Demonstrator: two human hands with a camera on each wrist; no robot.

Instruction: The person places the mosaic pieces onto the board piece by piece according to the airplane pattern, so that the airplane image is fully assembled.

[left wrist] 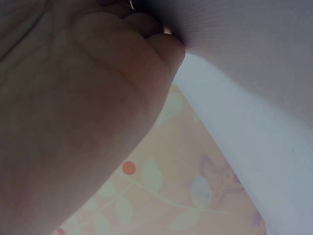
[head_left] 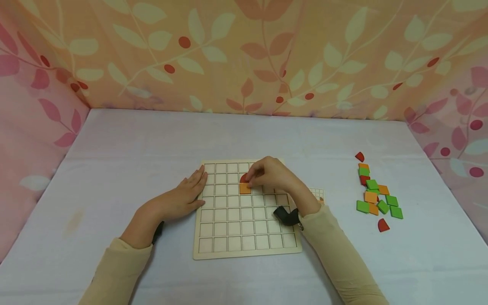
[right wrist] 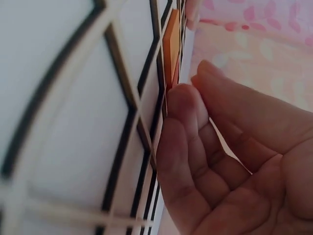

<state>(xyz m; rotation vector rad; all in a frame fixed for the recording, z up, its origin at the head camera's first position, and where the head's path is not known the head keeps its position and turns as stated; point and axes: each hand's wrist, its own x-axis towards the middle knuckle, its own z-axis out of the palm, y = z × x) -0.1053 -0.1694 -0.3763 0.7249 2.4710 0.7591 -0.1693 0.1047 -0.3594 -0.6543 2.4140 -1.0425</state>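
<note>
The pale wooden grid board [head_left: 222, 228] lies on the table in front of me. My left hand [head_left: 183, 197] rests at its left edge, fingers extended along the rim; in the left wrist view, the palm side [left wrist: 107, 93] shows close to the white cloth. Curled over the board's upper middle, my right hand [head_left: 271, 173] has thumb and fingertips at a red quarter-circle tile [head_left: 243, 178], partly hidden by the fingers. Just below that tile, an orange square tile [head_left: 245, 189] sits in a cell. The right wrist view shows fingertips [right wrist: 183, 100] low at the board beside the orange tile [right wrist: 170, 49].
To the right lies a loose pile of green [head_left: 363, 206], orange [head_left: 370, 197] and red tiles, with one red quarter-circle [head_left: 383, 225] apart in front. A small gridded card [head_left: 317, 194] is partly behind my right forearm. Patterned curtains [head_left: 244, 59] enclose the white-covered table.
</note>
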